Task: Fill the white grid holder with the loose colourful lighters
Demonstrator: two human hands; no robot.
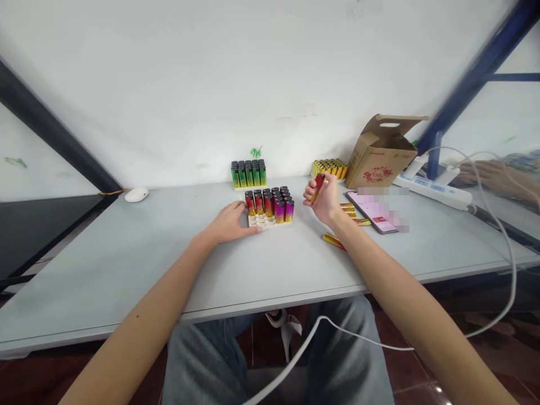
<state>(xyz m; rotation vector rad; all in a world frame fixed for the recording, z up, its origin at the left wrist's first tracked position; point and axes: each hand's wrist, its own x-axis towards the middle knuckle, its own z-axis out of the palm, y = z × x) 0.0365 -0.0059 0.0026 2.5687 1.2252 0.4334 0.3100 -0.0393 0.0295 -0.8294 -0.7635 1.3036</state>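
My left hand (pixel 230 223) grips the left end of a low white rack (pixel 270 225), its thumb along the front edge and its fingers at the left side. Upright in the rack stand red-and-gold battery-like cylinders (pixel 259 203) and purple ones (pixel 284 211), all with dark tops; several front-left holes show bare. My right hand (pixel 327 199), raised to the right of the rack, is closed round one red-and-gold battery (pixel 318 188), held tilted. Below and beside this hand lie loose gold-and-red batteries (pixel 334 242), partly hidden by my wrist.
Behind the rack stands a block of green-and-yellow cylinders (pixel 248 174). Gold cylinders (pixel 329 167) sit near an open cardboard box (pixel 382 160). On the right lie a phone (pixel 371 211) and a power strip (pixel 434 191) with a white cable. A white case (pixel 137 194) is at left.
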